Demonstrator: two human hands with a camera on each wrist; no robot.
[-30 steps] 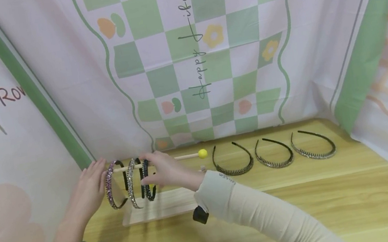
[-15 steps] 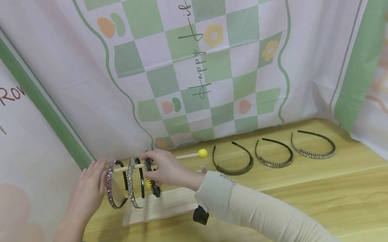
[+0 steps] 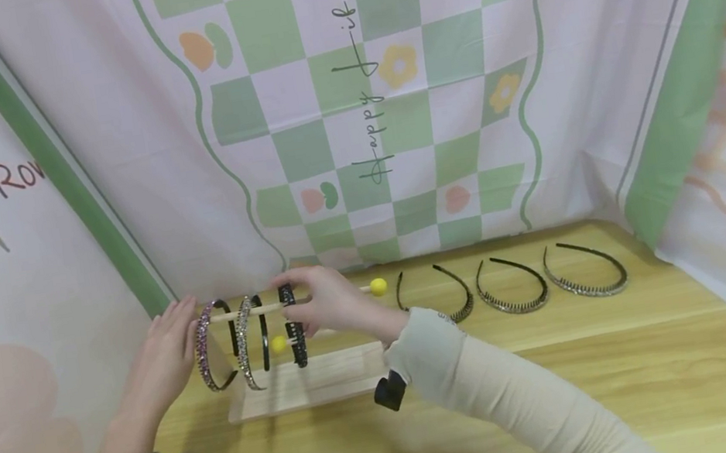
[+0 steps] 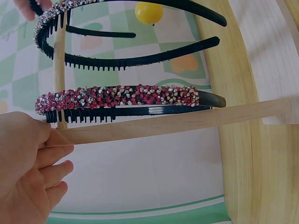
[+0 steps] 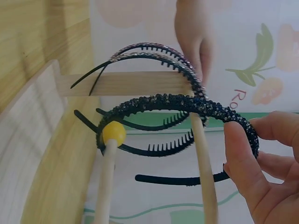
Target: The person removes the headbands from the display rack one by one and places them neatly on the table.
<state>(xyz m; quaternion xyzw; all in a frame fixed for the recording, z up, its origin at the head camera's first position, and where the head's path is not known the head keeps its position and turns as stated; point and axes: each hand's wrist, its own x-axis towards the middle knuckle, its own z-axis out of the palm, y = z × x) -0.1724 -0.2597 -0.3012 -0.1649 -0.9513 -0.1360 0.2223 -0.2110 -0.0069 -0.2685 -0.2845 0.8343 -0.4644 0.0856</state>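
Observation:
Thumb and fingers of my right hand (image 3: pixel 339 304) pinch a black beaded headband (image 3: pixel 298 346), which is looped around the upper rod (image 3: pixel 270 310) of a wooden headband stand (image 3: pixel 336 378). The right wrist view shows that grip on the band's beaded curve (image 5: pixel 163 101). At the stand's left end, my left hand (image 3: pixel 160 355) holds the top of its wooden upright (image 4: pixel 177 122). Close beside that hand a pink-and-silver rhinestone headband (image 3: pixel 204 356) hangs on the rod. Between it and the black one hangs a silver rhinestone headband (image 3: pixel 245 346).
Three toothed headbands lie in a row on the wooden table (image 3: pixel 570 383): a left one (image 3: pixel 462 305), a middle one (image 3: pixel 516 305) and a right one (image 3: pixel 591 290). Yellow balls cap the upper rod's tip (image 3: pixel 378 287) and a lower rod (image 3: pixel 279 343). Patterned cloth (image 3: pixel 356 180) hangs behind.
My right hand has moved to the right along the upper rod with the black beaded headband, away from the silver one. My left hand stays on the stand.

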